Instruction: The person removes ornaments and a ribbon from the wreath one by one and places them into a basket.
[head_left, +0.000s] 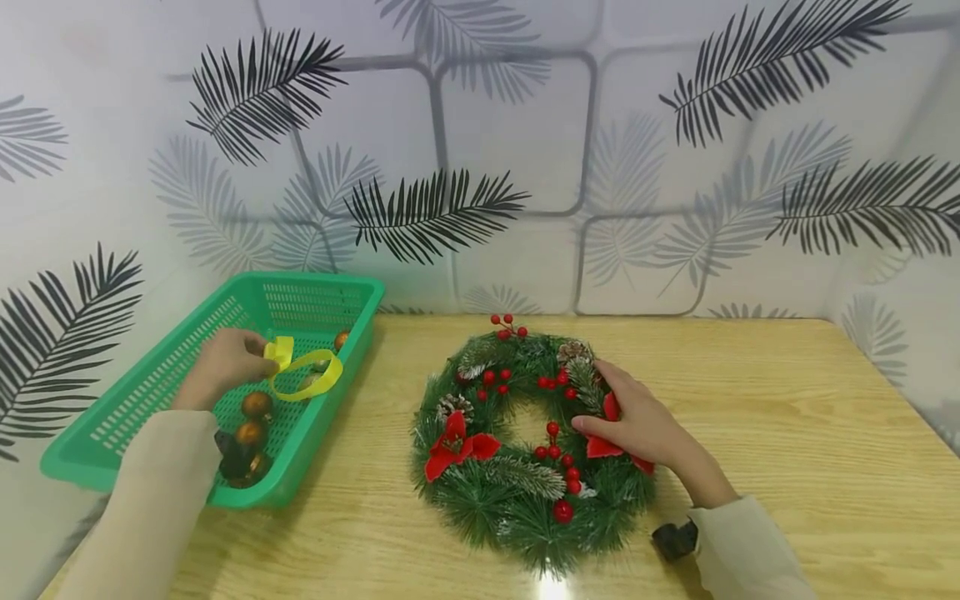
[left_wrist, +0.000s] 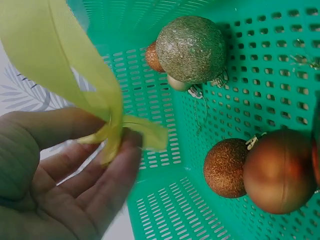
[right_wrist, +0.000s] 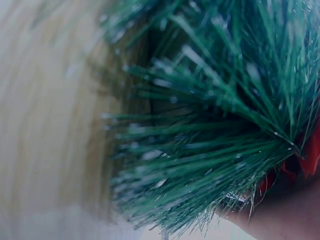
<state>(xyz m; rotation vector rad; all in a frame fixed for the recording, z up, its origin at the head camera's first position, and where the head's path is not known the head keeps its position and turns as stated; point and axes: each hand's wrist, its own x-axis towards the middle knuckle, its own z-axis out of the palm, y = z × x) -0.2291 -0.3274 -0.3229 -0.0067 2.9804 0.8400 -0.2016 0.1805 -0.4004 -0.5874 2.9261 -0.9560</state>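
A yellow ribbon [head_left: 318, 379] with a loop and a bow-like knot hangs from my left hand [head_left: 228, 367], which pinches it between thumb and fingertips above a green plastic basket [head_left: 367, 312]. Close up in the left wrist view, the ribbon [left_wrist: 112, 120] passes between the thumb and fingers. My right hand [head_left: 641, 417] rests on the right side of a green Christmas wreath [head_left: 480, 500], thumb spread toward its centre. Red flowers, red berries and pine cones decorate the wreath. Pine needles [right_wrist: 210, 135] fill much of the right wrist view, hiding most of that hand.
Inside the basket lie copper-coloured baubles [left_wrist: 280, 170] and a glittery pale gold bauble [left_wrist: 191, 50]. Basket and wreath stand on a light wooden table [head_left: 780, 400], with the basket at the left. A leaf-patterned wall [head_left: 517, 142] rises behind the table.
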